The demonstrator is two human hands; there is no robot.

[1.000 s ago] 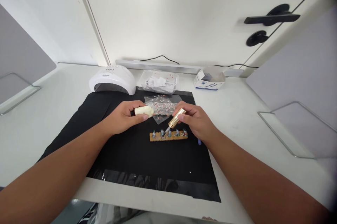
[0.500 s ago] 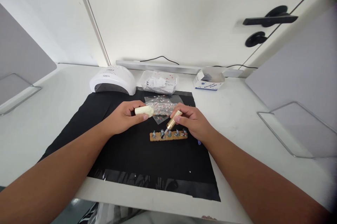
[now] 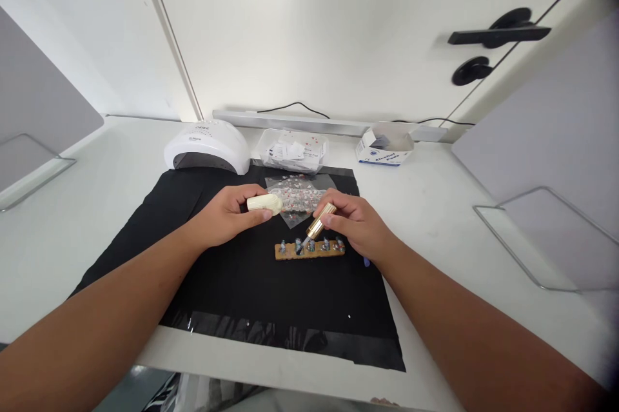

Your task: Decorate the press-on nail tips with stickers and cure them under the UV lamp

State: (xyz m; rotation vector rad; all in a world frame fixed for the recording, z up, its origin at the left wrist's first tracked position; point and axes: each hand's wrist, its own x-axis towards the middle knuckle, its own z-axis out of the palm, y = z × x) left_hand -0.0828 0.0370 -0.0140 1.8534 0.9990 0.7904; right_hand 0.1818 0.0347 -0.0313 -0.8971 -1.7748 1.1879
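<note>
Left hand (image 3: 226,215) grips pale bottle (image 3: 260,204); right hand (image 3: 360,224) pinches gold-handled brush (image 3: 319,224), bristles at tan strip's (image 3: 291,251) second piece (image 3: 298,245) from left.

From my end, I see the mat (image 3: 232,289) lying on the table (image 3: 425,206), across the middle of the frame. On it, the strip (image 3: 291,256) sits just below centre, with five pieces in a row on top. Behind the strip are the sheets (image 3: 296,217), with the bottle (image 3: 262,204) to their left. Further back, I have the lamp (image 3: 207,146) left, the tray (image 3: 325,153) centre and the box (image 3: 387,156) right, before the rail (image 3: 290,120).
</note>
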